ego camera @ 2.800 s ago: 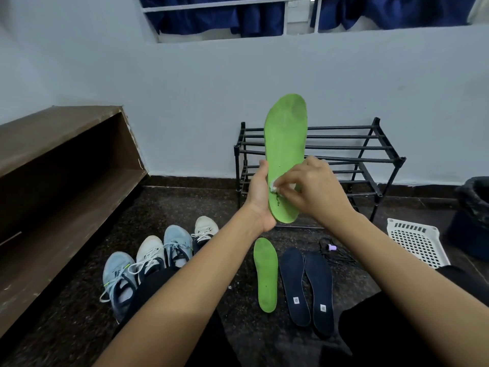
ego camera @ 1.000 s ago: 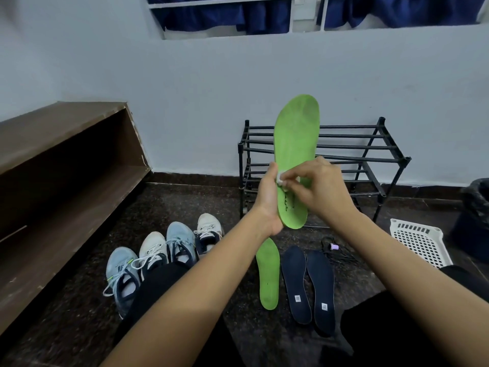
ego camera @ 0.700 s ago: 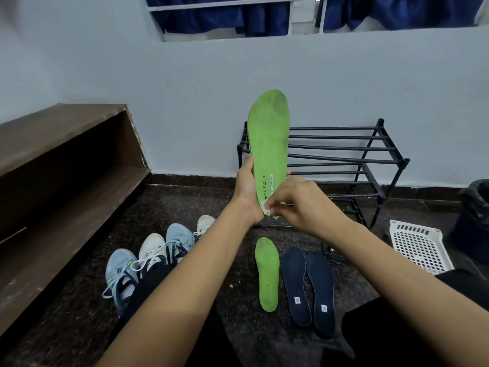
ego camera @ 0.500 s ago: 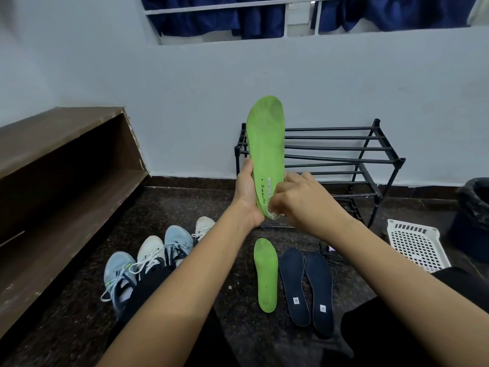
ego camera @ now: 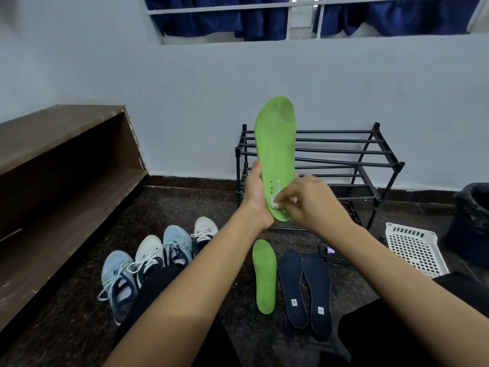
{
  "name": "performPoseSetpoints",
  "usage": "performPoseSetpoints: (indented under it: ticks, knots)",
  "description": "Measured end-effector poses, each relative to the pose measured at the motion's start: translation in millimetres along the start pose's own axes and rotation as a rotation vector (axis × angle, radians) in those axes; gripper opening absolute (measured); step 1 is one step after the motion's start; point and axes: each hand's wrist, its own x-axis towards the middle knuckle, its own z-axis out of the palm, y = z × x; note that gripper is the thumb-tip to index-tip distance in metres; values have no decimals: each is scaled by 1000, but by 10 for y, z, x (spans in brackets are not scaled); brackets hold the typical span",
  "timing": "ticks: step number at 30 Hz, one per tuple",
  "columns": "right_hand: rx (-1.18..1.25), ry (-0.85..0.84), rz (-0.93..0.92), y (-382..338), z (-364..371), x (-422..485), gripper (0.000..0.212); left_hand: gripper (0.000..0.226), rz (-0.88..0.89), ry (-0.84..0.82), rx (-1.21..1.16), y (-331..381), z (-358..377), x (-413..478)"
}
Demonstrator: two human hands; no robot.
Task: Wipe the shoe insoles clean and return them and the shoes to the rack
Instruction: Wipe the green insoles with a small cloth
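Insole (ego camera: pixel 276 144) upright in left hand (ego camera: pixel 255 196) | right hand (ego camera: pixel 311 200) pinches wipe (ego camera: pixel 274 203) at heel

The right hand (ego camera: pixel 315 205) hides most of a small white wad (ego camera: pixel 274 204), perhaps tissue.

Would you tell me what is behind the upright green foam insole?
The black metal shoe rack and pale wall; the rack's left bar sections and the left hand's fingers are covered.

Nothing is legible: small white print (ego camera: pixel 278 184) on the upright green foam insole (ego camera: pixel 276 144) and white heel labels (ego camera: pixel 294 302) on two navy insoles (ego camera: pixel 291 276) are too blurred.
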Motion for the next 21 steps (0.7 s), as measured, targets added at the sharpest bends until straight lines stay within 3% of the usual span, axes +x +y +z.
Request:
performPoseSetpoints:
  ticks: [8, 13, 18, 21]
  knots:
    - [338, -40, 126, -125, -4, -112, 12, 79, 65, -25, -12, 75, -101, 21]
    - [271, 111, 43, -122, 82, -97, 8, 76, 32, -18, 0, -41, -83, 0]
    - [173, 275, 103, 1, 74, 16, 6, 65, 3, -2, 98, -195, -11, -56]
    - [219, 268, 101, -9, 70, 9, 8, 64, -14, -1, 114, -191, -15, -91]
